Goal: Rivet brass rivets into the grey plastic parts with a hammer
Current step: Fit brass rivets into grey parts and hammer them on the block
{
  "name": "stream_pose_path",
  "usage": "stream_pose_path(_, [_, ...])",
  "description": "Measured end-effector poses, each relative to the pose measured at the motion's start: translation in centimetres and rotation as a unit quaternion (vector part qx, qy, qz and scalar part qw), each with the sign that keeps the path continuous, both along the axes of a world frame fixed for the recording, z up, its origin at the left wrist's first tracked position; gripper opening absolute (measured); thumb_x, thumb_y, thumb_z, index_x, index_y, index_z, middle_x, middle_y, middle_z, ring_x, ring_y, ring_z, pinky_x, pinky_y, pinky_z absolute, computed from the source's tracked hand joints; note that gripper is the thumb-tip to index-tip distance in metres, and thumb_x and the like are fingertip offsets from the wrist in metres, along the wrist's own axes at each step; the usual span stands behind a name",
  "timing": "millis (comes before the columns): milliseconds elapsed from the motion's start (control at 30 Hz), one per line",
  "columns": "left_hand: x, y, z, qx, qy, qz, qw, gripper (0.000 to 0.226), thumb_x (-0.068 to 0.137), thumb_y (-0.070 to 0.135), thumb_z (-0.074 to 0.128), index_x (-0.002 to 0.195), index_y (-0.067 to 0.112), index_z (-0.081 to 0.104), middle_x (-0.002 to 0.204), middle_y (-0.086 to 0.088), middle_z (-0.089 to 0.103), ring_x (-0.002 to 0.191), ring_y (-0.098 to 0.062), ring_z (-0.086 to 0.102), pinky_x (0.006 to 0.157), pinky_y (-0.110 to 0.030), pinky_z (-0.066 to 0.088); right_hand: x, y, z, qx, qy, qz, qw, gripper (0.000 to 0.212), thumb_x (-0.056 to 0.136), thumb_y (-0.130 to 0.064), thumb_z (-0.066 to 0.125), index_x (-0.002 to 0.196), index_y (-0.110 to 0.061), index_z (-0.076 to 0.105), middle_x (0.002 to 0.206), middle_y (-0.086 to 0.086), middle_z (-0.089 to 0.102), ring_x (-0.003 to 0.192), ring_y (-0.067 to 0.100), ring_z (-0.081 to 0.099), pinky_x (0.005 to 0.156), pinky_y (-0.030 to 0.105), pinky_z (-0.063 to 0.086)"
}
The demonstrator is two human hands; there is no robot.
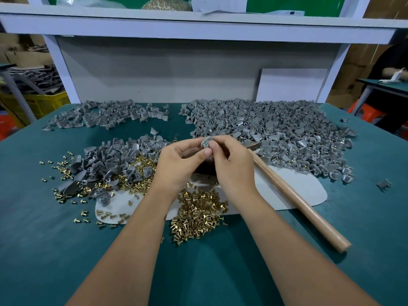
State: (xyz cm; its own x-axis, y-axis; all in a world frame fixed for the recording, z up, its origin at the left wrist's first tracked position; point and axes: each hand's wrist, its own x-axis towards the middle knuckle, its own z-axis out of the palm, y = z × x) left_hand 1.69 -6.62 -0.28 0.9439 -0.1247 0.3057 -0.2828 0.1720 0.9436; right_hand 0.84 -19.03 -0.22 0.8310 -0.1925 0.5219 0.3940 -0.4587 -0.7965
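Head view: left hand (176,164) and right hand (231,166) together pinch grey plastic part (206,144) above green table (33,239). Hammer (298,202) lies just right, brass rivets (198,210) heaped beneath wrists.

Your right hand (231,164) covered the hammer (309,208) head; only the handle showed. Your fingers hid most of the grey part (206,144), and whether a rivet sat in it could not be told. Both forearms ran off the bottom edge.
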Motion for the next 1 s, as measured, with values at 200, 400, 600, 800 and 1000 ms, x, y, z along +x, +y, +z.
stream_pose_path(200, [-0.5, -0.5, 0.1, -0.002, -0.005, 0.015, 1.0, 0.029, 0.072, 0.024, 0.078, 0.101, 0.018, 0.076, 0.095, -0.004, 0.077, 0.093, -0.02, 0.073, 0.077, -0.031, 0.06, 0.0, 0.3, -0.4, -0.069, -0.05, -0.026, 0.996, 0.014, 0.096, -0.016, 0.047, 0.087, -0.023, 0.055, 0.082, -0.008, 0.061, 0.079, 0.011, 0.055, 0.066, 0.032, 0.045])
stream_pose_path(400, [-0.6, -0.9, 0.1, 0.013, -0.02, 0.012, 1.0, 0.022, 0.08, 0.017, 0.076, 0.102, 0.02, 0.076, 0.1, -0.003, 0.076, 0.092, -0.015, 0.073, 0.065, -0.023, 0.058, 0.2, 0.1, -0.5, -0.063, -0.05, -0.076, 0.994, 0.021, 0.1, -0.018, 0.039, 0.081, -0.017, 0.045, 0.071, -0.011, 0.048, 0.068, 0.005, 0.046, 0.055, 0.017, 0.032])
stream_pose_path(600, [-0.2, -0.6, 0.0, 0.042, -0.066, 0.035, 0.996, 0.025, 0.086, 0.008, 0.071, 0.098, 0.03, 0.076, 0.098, 0.005, 0.076, 0.092, -0.012, 0.072, 0.077, -0.021, 0.056, 0.2, 0.0, -0.2, 0.018, -0.014, -0.017, 1.0, 0.018, 0.099, -0.016, 0.043, 0.091, -0.017, 0.059, 0.082, -0.008, 0.06, 0.079, 0.007, 0.056, 0.069, 0.028, 0.046])
stream_pose_path(800, [1.2, 1.3, -0.3, 0.033, 0.012, 0.194, 0.98, 0.019, 0.092, 0.02, 0.065, 0.108, 0.029, 0.069, 0.098, 0.015, 0.074, 0.095, 0.002, 0.067, 0.076, -0.013, 0.052, -0.3, 0.0, 0.3, -0.11, -0.028, -0.019, 0.993, 0.017, 0.095, -0.015, 0.047, 0.096, -0.024, 0.061, 0.09, -0.012, 0.061, 0.083, 0.004, 0.053, 0.069, 0.021, 0.044])
stream_pose_path(1000, [1.5, 4.3, -0.1, -0.038, -0.011, 0.345, 0.938, 0.012, 0.096, 0.022, 0.06, 0.089, 0.026, 0.07, 0.072, 0.015, 0.071, 0.054, 0.004, 0.054, 0.051, -0.01, 0.046, -1.7, 3.4, -0.5, -0.318, 0.013, 0.149, 0.936, 0.023, 0.092, -0.024, 0.051, 0.112, -0.019, 0.062, 0.107, -0.006, 0.062, 0.103, 0.012, 0.052, 0.087, 0.036, 0.05])
